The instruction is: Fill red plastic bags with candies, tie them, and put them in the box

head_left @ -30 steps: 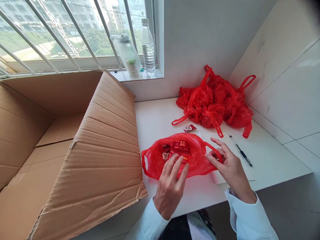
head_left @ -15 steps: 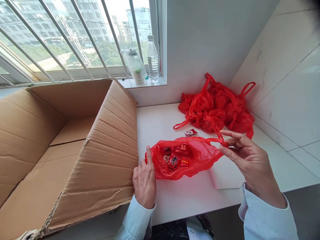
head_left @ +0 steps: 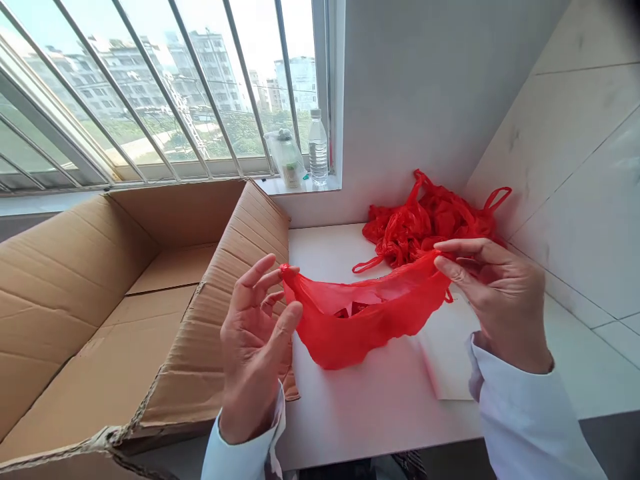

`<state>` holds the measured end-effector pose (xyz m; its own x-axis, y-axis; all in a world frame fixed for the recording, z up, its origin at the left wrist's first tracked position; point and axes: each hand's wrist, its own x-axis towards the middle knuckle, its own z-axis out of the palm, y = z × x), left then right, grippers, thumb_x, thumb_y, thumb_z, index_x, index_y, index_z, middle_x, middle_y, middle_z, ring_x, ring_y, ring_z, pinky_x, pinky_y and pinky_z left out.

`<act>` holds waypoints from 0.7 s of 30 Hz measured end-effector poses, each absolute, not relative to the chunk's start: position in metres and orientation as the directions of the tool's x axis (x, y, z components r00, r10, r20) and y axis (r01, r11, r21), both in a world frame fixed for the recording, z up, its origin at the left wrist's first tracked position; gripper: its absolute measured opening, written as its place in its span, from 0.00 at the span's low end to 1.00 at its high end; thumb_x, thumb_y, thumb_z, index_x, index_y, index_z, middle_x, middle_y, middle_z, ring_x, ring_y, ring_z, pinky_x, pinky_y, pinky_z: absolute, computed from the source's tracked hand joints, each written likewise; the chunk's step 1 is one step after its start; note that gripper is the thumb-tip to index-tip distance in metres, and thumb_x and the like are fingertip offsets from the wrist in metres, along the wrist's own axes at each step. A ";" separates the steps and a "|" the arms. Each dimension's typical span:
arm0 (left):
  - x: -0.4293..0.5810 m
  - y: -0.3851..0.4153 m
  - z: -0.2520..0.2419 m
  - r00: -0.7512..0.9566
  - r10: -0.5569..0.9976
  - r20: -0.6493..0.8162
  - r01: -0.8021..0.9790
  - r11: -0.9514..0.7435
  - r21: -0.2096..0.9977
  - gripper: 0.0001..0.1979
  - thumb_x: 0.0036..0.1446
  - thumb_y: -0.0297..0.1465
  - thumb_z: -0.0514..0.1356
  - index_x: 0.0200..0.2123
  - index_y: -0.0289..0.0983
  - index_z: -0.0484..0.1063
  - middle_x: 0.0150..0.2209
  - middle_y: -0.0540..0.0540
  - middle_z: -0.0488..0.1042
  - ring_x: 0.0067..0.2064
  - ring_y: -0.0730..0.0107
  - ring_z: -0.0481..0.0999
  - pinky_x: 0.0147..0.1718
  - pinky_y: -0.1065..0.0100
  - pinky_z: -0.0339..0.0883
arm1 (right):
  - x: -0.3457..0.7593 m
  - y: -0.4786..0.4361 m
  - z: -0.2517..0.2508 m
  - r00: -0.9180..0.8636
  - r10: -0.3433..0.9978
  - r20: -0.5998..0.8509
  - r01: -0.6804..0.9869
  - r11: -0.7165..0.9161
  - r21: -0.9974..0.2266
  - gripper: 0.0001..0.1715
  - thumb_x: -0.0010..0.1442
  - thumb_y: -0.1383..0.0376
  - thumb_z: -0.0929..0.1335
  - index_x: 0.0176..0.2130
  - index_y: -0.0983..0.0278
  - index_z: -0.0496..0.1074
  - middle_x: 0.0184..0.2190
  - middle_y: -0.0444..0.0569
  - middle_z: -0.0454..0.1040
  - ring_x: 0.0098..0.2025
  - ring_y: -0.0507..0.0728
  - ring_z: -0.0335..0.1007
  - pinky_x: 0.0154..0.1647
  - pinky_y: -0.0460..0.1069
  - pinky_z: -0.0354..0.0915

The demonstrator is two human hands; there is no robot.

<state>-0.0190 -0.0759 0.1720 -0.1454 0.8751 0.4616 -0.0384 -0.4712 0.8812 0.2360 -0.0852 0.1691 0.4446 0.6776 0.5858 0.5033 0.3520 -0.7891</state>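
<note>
Red bag (head_left: 350, 343) now stretched between both hands, middle of the frame.

Half a second ago the left hand (head_left: 255, 347) was flat at the bag's left end; now it's turned up, thumb spread away, that end caught on its fingertips. Can't tell how firmly. Right hand (head_left: 505, 293) is pinching the other end between thumb and finger, same as before. Bag's front side is pulled up, so the packets (head_left: 363, 307) inside barely show now; can't tell if its bottom touches the table (head_left: 345, 413). Box (head_left: 175, 380) fills the lower left, its wall crowding the left hand. Red pile (head_left: 425, 217) sits upper right, partly blocked by the right hand. Bottle (head_left: 318, 152) on the sill, top centre.
</note>
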 end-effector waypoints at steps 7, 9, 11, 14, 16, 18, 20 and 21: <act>-0.017 -0.078 0.166 0.020 0.790 0.612 0.010 -0.613 0.790 0.31 0.53 0.26 0.65 0.59 0.47 0.60 0.48 0.47 0.69 0.50 0.61 0.77 0.50 0.59 0.73 | 0.227 -0.100 0.175 0.492 0.616 0.615 0.512 0.367 -0.777 0.11 0.54 0.57 0.73 0.40 0.56 0.76 0.35 0.45 0.76 0.33 0.54 0.69 0.36 0.52 0.66; -0.018 -0.081 0.158 0.051 0.811 0.583 0.123 -0.584 0.802 0.35 0.53 0.30 0.67 0.61 0.48 0.57 0.50 0.45 0.67 0.48 0.61 0.78 0.47 0.61 0.75 | 0.227 -0.104 0.174 0.425 0.647 0.633 0.567 0.356 -0.743 0.12 0.56 0.57 0.72 0.41 0.56 0.76 0.37 0.45 0.76 0.35 0.55 0.71 0.39 0.53 0.67; -0.024 -0.089 0.147 0.121 0.840 0.530 0.268 -0.541 0.797 0.42 0.50 0.41 0.68 0.64 0.47 0.51 0.56 0.39 0.63 0.54 0.53 0.74 0.49 0.58 0.74 | 0.228 -0.108 0.172 0.299 0.705 0.644 0.662 0.333 -0.672 0.10 0.58 0.58 0.71 0.42 0.54 0.76 0.37 0.44 0.77 0.37 0.56 0.72 0.39 0.52 0.68; -0.038 -0.107 0.132 0.280 0.844 0.458 0.471 -0.536 0.700 0.53 0.46 0.58 0.60 0.68 0.41 0.43 0.66 0.31 0.49 0.66 0.40 0.54 0.56 0.48 0.66 | 0.230 -0.116 0.169 0.204 0.724 0.659 0.768 0.299 -0.566 0.07 0.60 0.58 0.70 0.41 0.52 0.76 0.35 0.41 0.77 0.35 0.54 0.72 0.37 0.50 0.66; -0.046 -0.116 0.125 0.343 0.835 0.431 0.548 -0.551 0.629 0.55 0.46 0.60 0.58 0.68 0.39 0.40 0.68 0.30 0.44 0.68 0.38 0.48 0.59 0.44 0.61 | 0.230 -0.121 0.169 0.248 0.682 0.688 0.786 0.274 -0.554 0.07 0.60 0.58 0.70 0.41 0.51 0.75 0.33 0.41 0.76 0.32 0.53 0.70 0.37 0.50 0.66; -0.047 -0.119 0.122 0.339 0.856 0.391 0.551 -0.517 0.655 0.48 0.51 0.57 0.57 0.67 0.38 0.46 0.65 0.30 0.54 0.66 0.42 0.55 0.59 0.46 0.61 | 0.229 -0.125 0.171 0.229 0.664 0.712 0.796 0.294 -0.530 0.08 0.60 0.60 0.70 0.42 0.52 0.75 0.33 0.41 0.76 0.31 0.52 0.69 0.38 0.50 0.67; -0.038 -0.115 0.121 0.280 0.911 0.302 0.508 -0.408 0.759 0.29 0.61 0.51 0.52 0.58 0.38 0.61 0.51 0.36 0.71 0.56 0.52 0.71 0.51 0.55 0.69 | 0.227 -0.127 0.175 0.073 0.682 0.727 0.795 0.400 -0.455 0.10 0.60 0.63 0.69 0.43 0.52 0.74 0.33 0.40 0.76 0.31 0.52 0.70 0.39 0.50 0.67; -0.032 -0.112 0.122 0.241 0.940 0.241 0.484 -0.332 0.810 0.21 0.65 0.47 0.48 0.50 0.39 0.66 0.42 0.41 0.74 0.47 0.59 0.76 0.45 0.61 0.71 | 0.226 -0.127 0.177 -0.035 0.685 0.728 0.777 0.477 -0.412 0.11 0.61 0.66 0.69 0.44 0.53 0.73 0.34 0.40 0.77 0.32 0.52 0.70 0.39 0.49 0.67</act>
